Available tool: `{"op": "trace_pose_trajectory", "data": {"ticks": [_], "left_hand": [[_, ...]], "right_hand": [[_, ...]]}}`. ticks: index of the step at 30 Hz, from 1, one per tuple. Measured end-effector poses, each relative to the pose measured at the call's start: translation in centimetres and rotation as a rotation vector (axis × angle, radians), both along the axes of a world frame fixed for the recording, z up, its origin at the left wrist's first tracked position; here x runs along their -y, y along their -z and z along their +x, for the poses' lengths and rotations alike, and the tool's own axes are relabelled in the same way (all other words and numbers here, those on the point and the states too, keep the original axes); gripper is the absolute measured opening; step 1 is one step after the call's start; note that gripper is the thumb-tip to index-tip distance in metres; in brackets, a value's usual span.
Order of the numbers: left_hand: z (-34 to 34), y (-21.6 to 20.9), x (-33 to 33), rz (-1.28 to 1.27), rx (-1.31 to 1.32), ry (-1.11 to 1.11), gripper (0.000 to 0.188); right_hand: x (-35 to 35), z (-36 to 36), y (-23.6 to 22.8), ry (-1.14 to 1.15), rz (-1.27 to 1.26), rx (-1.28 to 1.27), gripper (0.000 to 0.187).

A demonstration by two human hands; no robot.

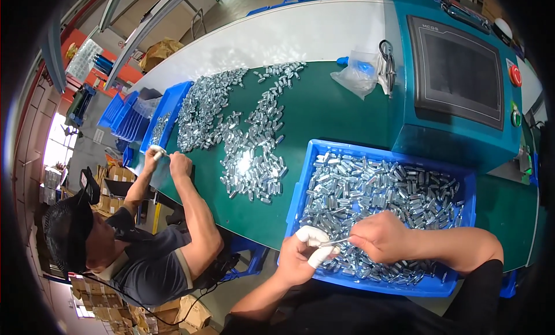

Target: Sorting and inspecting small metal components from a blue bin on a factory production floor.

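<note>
Over the near edge of a blue bin (296,210) full of small shiny metal cylinders (376,187), my two hands meet. My left hand (298,260), with white coverings on its thumb and forefinger, pinches a small metal piece (325,243) between those fingertips. From the right, my right hand (381,236) is closed on a thin metal rod (344,240) whose tip reaches the piece. Where the piece ends and the rod starts is too small to tell. My right fingers hide the rod's other end.
On the green tabletop (312,103) lie loose heaps of metal cylinders (251,155). A teal machine (404,121) with a dark screen stands at right, a clear plastic bag (355,83) beside it. At left a co-worker (156,265) works near a blue tray (184,92).
</note>
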State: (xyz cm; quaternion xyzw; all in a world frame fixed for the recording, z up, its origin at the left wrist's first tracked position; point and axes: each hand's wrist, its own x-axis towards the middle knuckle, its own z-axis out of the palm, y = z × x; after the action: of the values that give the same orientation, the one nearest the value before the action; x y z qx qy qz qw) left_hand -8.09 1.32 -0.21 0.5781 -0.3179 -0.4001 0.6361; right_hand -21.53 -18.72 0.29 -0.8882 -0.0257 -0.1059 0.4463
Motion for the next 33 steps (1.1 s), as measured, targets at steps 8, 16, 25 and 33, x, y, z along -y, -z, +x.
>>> {"op": "trace_pose_trajectory", "data": {"ticks": [8, 16, 25, 33], "left_hand": [[0.9, 0.3, -0.1, 0.039, -0.192, -0.017, 0.013], [0.3, 0.6, 0.0, 0.024, -0.138, -0.057, 0.013], [0.0, 0.1, -0.2, -0.111, 0.418, 0.038, 0.013], [-0.1, -0.6, 0.3, -0.050, 0.480, 0.053, 0.016]], "right_hand": [[0.0, 0.3, -0.1, 0.007, -0.307, 0.208, 0.024], [-1.1, 0.7, -0.3, 0.002, -0.345, 0.186, 0.024], [-0.5, 0.7, -1.9, -0.225, 0.450, -0.473, 0.038], [0.4, 0.4, -1.2, -0.219, 0.352, -0.258, 0.036]]}}
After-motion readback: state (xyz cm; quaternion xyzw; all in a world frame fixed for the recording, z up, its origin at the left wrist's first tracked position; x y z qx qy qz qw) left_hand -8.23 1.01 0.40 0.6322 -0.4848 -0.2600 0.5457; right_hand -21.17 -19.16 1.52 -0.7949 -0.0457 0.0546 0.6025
